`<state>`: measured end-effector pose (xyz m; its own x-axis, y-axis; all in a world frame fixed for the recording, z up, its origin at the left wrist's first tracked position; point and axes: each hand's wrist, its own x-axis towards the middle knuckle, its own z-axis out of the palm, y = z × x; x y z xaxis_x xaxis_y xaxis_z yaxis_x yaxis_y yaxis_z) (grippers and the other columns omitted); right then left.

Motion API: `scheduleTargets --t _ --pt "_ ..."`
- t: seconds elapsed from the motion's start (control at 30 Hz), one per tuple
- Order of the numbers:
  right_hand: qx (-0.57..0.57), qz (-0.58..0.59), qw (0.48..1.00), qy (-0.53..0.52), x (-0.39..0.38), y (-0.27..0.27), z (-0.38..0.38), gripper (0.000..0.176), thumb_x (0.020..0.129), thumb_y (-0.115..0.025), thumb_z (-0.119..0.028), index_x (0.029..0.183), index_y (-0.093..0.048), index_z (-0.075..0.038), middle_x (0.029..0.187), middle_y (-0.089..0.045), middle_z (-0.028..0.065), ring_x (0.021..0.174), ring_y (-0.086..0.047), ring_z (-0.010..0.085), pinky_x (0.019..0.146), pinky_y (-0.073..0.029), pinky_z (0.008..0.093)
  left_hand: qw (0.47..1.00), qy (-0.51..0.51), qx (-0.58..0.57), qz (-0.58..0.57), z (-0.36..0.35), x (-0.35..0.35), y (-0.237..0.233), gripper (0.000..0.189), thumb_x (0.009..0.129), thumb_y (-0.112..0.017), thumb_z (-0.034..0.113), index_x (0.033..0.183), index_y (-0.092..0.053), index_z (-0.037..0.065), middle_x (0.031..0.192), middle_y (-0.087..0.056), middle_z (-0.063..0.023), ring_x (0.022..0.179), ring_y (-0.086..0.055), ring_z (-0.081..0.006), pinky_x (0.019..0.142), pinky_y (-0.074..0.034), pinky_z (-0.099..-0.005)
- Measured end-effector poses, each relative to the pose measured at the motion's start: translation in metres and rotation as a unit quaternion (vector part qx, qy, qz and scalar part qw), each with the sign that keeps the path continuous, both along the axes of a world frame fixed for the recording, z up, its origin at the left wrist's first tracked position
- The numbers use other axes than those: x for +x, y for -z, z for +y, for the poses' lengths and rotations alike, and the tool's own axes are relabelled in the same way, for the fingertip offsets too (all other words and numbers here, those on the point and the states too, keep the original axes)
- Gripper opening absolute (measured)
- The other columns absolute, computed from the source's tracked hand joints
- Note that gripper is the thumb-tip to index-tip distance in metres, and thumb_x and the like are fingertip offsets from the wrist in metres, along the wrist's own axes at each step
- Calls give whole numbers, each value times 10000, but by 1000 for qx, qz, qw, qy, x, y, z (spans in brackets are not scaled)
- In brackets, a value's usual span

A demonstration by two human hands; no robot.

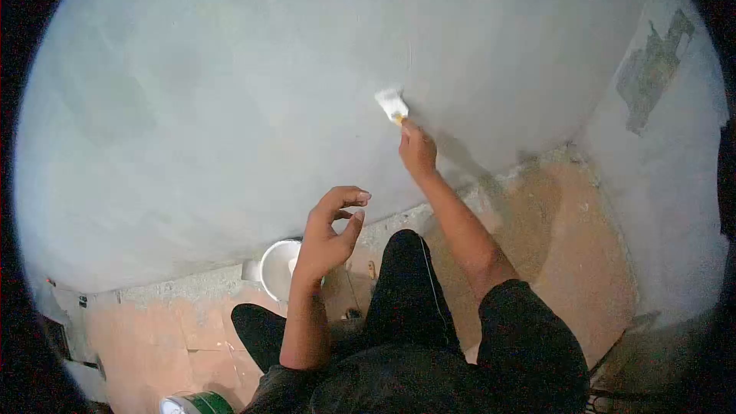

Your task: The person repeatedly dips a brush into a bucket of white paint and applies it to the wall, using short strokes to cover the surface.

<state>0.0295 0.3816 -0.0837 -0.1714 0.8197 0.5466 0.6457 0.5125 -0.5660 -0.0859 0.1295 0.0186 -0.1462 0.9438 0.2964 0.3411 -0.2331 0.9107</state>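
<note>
My right hand (418,152) grips a paintbrush (393,105) by its yellowish handle. The brush's white bristles lie at the pale grey wall (253,92), pointing up and to the left. Nothing is in my left hand (333,231), which hangs in front of my body with its fingers curved and the thumb apart from them. Below and behind that hand stands a white bucket (265,271) on the floor by the wall's foot, partly hidden by my left forearm. Something white shows inside the bucket.
A green and white container (205,403) sits on the tiled floor (153,330) at lower left. To the right, another wall (678,207) meets the painted one at a corner and carries a rough grey patch (652,73). My knees are close to the wall.
</note>
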Motion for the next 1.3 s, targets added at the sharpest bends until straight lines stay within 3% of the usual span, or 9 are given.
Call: scheduleTargets --t 0.17,0.33,0.57,0.63,0.73,0.87,1.1,1.17,1.3 --pt "-108 -35 993 7 4 98 2 269 845 -551 -99 1094 -650 -91 951 -661 189 924 -622 376 804 -487 466 1000 -2 -17 -12 1 2 8 272 842 -549 -72 1055 -606 87 1121 -597 -41 1038 -586 -159 871 -449 -316" --pt "-150 -113 982 -4 21 102 13 296 795 -586 -117 1078 -668 -142 971 -671 144 944 -634 338 811 -501 446 1000 -8 -12 4 1 3 3 272 841 -545 -69 1053 -603 92 1121 -600 -39 1046 -590 -158 867 -455 -319" --pt "-80 -74 993 54 20 -51 27 196 779 -644 -202 953 -717 -147 918 -665 125 876 -641 327 755 -505 454 1000 -12 0 25 -3 5 2 262 842 -550 -56 1053 -603 89 1127 -602 -43 1045 -591 -165 860 -472 -332" --pt "-10 -33 998 45 18 -106 27 128 712 -646 -116 822 -680 -60 835 -670 167 811 -654 363 713 -509 465 1000 -3 10 8 -2 4 6 265 840 -550 -60 1053 -605 87 1127 -602 -46 1046 -591 -167 861 -472 -333" --pt "13 7 999 36 9 -201 0 152 763 -646 -170 868 -711 -81 839 -682 155 801 -660 343 714 -514 433 1000 8 14 -6 -10 -5 -5 269 837 -549 -64 1055 -608 84 1125 -603 -54 1047 -591 -172 864 -473 -335" --pt "47 49 998 11 14 -237 -30 191 811 -646 -175 969 -710 -89 880 -684 152 833 -656 343 727 -513 411 1000 16 15 7 -10 -8 -8 282 836 -548 -67 1066 -609 84 1133 -598 -61 1056 -588 -180 870 -473 -339" --pt "72 67 995 -26 -6 -86 -13 223 862 -553 -88 1063 -647 -62 947 -649 219 871 -626 394 757 -495 467 1000 19 15 16 -8 -1 -7 267 841 -544 -64 1059 -604 77 1149 -591 -66 1064 -586 -186 874 -474 -341" --pt "-8 -26 1000 -8 -11 -39 -16 226 875 -510 -88 1049 -652 -67 925 -646 225 870 -620 400 764 -490 480 1000 21 18 12 -10 0 -8 256 844 -544 -63 1051 -603 76 1143 -591 -64 1066 -585 -186 873 -475 -342" --pt "-38 -20 999 -31 -13 37 -23 234 844 -504 -91 1007 -671 -79 860 -646 215 837 -622 404 747 -488 500 1000 24 12 10 -7 1 -7 242 848 -562 -43 1050 -600 84 1141 -593 -56 1059 -587 -184 869 -471 -334"
